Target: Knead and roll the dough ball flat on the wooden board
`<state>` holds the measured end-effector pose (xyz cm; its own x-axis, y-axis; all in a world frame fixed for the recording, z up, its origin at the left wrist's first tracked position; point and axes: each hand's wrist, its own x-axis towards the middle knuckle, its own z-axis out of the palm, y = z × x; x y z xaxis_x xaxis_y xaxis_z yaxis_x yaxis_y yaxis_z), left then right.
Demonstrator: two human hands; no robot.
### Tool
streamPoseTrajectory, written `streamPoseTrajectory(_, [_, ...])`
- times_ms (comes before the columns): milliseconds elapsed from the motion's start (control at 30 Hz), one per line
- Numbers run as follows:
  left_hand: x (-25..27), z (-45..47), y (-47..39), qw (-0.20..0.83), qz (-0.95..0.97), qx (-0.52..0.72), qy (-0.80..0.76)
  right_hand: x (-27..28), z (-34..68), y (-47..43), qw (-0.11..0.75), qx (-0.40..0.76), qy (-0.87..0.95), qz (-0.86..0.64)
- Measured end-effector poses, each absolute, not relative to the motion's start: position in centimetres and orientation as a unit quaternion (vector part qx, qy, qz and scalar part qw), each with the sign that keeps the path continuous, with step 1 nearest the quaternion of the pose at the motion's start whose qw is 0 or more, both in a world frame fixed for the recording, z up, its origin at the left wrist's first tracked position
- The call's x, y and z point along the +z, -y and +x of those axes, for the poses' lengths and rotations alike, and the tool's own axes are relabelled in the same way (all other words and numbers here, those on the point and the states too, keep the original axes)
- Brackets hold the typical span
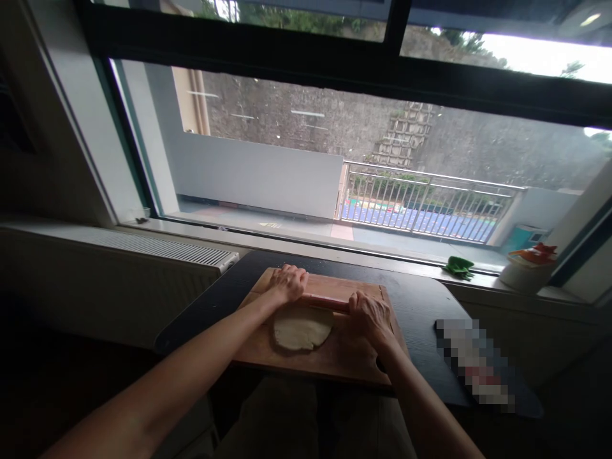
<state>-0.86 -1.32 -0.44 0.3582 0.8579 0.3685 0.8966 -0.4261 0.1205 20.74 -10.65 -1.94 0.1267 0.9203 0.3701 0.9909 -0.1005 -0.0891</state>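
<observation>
A wooden rolling pin (327, 302) lies crosswise at the far edge of a flattened piece of pale dough (302, 329). My left hand (289, 282) is wrapped round its left end, and my right hand (370, 314) grips the right end. Beneath the dough is a wooden cutting board (344, 357) with a dark hole near its front right corner. The dough is roughly oval, with a small crack along its near edge. Part of its far side is hidden by the pin.
The board rests on a dark table (421, 306) against the window sill. A blurred-out object (478, 370) lies at the table's right. On the sill are a green item (459, 267) and a pale pot (526, 274) with something orange on top. A radiator (119, 274) stands left.
</observation>
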Motion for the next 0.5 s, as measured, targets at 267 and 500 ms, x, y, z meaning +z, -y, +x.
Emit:
streamPoseTrajectory(267, [-1.4,-1.1,3.8,0.103,-0.820,-0.217,0.519,-1.7,20.4,11.2,0.182,-0.134,0.660,-0.716])
streamPoseTrajectory(500, [-0.2,-0.2,1.8,0.085,-0.810,-0.150,0.561,-0.8,21.1,8.7,0.140,-0.077,0.665,-0.730])
